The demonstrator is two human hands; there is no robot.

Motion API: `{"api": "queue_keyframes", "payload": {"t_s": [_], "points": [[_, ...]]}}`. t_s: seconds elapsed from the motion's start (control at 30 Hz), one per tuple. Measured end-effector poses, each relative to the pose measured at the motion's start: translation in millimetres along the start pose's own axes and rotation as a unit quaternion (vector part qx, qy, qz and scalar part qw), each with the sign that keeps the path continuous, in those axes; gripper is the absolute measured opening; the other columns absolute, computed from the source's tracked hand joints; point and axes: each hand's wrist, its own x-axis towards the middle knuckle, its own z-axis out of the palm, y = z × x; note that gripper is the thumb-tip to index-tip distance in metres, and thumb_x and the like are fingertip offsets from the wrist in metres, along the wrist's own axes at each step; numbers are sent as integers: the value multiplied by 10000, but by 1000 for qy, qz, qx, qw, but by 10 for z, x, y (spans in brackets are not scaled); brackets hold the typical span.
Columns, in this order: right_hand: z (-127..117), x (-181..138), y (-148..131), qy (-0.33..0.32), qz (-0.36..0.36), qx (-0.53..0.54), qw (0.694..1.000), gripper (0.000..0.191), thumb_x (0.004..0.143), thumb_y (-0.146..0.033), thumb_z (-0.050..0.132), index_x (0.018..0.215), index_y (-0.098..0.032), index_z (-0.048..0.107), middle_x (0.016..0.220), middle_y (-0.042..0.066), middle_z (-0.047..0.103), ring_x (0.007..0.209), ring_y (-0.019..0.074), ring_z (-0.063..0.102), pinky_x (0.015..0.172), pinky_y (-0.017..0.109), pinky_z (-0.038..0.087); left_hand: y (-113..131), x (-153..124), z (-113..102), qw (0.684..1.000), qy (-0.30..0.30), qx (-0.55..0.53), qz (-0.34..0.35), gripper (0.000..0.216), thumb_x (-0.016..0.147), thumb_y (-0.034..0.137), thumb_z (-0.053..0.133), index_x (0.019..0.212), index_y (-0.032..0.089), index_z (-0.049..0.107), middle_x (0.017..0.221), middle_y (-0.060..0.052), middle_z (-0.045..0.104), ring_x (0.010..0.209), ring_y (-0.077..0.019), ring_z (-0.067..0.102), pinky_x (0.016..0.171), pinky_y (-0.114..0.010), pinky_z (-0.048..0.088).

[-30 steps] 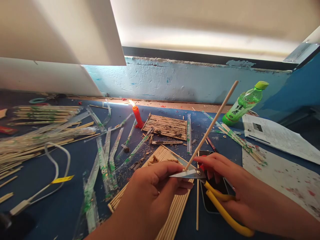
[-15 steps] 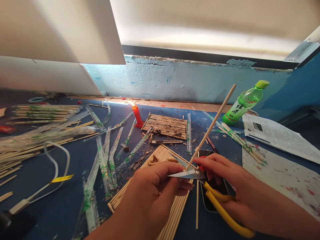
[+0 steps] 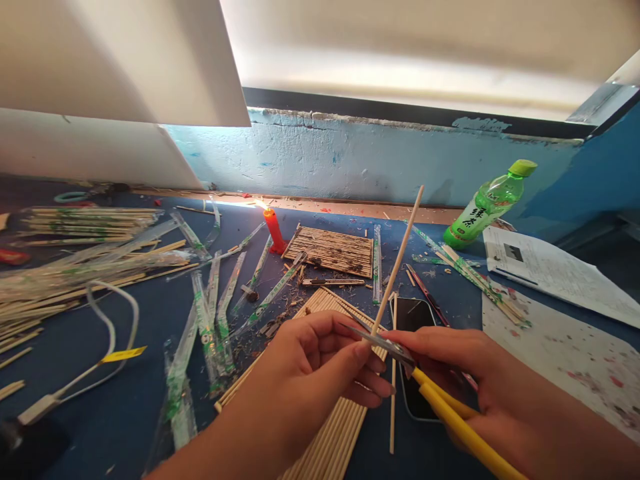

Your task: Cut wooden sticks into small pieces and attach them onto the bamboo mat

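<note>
My left hand (image 3: 320, 373) pinches the lower end of a thin wooden chopstick (image 3: 398, 260), which leans up and to the right. In my right hand (image 3: 465, 373) is a pair of scissors (image 3: 443, 407) with yellow handles. The scissor blades lie across the chopstick close to my left fingertips and look nearly closed around it. Under my hands is a flat panel of chopsticks (image 3: 345, 427) laid side by side, partly hidden by my left hand. A single chopstick (image 3: 393, 407) and a smartphone (image 3: 417, 320) lie beside the panel.
A lit red candle (image 3: 274, 232) stands behind, beside a dark-stained stick panel (image 3: 333, 252) and a utility knife (image 3: 334, 283). Plastic wrappers (image 3: 180, 387), bundled chopsticks (image 3: 95, 223) and a white cable (image 3: 137, 313) lie left. A green bottle (image 3: 487, 207) and papers (image 3: 555, 263) are right.
The scissor blades have come together on the chopstick, and the handles have swung closer. The chopstick's upper end has moved left and down. My right hand has shifted slightly lower.
</note>
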Motion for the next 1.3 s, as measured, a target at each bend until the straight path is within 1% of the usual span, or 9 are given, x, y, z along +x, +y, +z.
{"api": "queue_keyframes", "payload": {"t_s": [0.17,0.33,0.47,0.63,0.73,0.8,0.97,1.13,1.3], "points": [[50,-16,33,5,-6,63,998,675,843,-206,793,1473,-374,620,1305,63,756,1081,342,746,801,372,672,-56,43,-86,986,-91,-133,-48,106,939,214,743,888,122,758,810,-66,796,673,-150,777,595,-197,633],[32,4,54,-12,11,40,999,679,872,-200,778,1496,-390,591,1379,53,721,1200,359,700,930,411,637,-71,46,-94,984,-94,-146,-49,192,967,192,702,816,101,780,742,-37,734,539,-71,667,500,-137,589],[6,-5,64,-34,24,44,998,665,883,-217,778,1501,-374,588,1389,53,717,1194,347,703,984,421,609,-70,49,-88,986,-86,-134,-40,204,954,210,717,790,103,773,688,-21,698,495,-63,617,465,-139,577],[50,-33,107,9,5,14,1000,638,839,-228,796,1441,-378,644,1341,38,744,1121,351,727,749,326,660,-95,68,-83,990,-64,-124,-36,177,917,251,769,803,116,774,660,-8,687,475,-65,604,447,-151,573],[112,-20,62,-22,24,37,999,644,865,-141,732,1454,-379,628,1101,0,805,933,265,755,675,260,623,-106,73,-82,990,-58,-126,-35,186,895,270,793,786,122,769,651,-5,681,464,-66,592,430,-155,565],[149,-2,9,-39,28,70,996,654,867,-104,698,1462,-365,620,1004,-16,794,859,226,739,695,252,606,-107,73,-81,990,-58,-127,-37,188,890,271,798,775,126,764,648,-6,680,463,-68,591,430,-157,565],[171,56,-113,-30,20,117,993,469,898,-160,699,1347,-294,710,1093,17,782,936,238,730,816,280,592,-83,45,-66,987,-68,-137,-48,211,935,258,730,769,129,745,623,-6,659,456,-70,580,434,-154,555],[189,69,-63,3,22,75,997,477,897,-186,729,1366,-266,701,942,12,779,867,242,725,748,264,598,-55,-4,-47,976,-100,-170,-90,317,1022,306,526,907,109,746,631,-19,624,392,-32,397,346,-105,330],[246,12,137,41,-16,51,998,574,906,-257,724,1466,-302,612,1296,69,735,1146,347,694,864,369,635,-23,3,-65,978,-91,-173,-73,266,1008,239,564,826,114,711,629,32,525,434,-10,233,409,-116,219]]}}
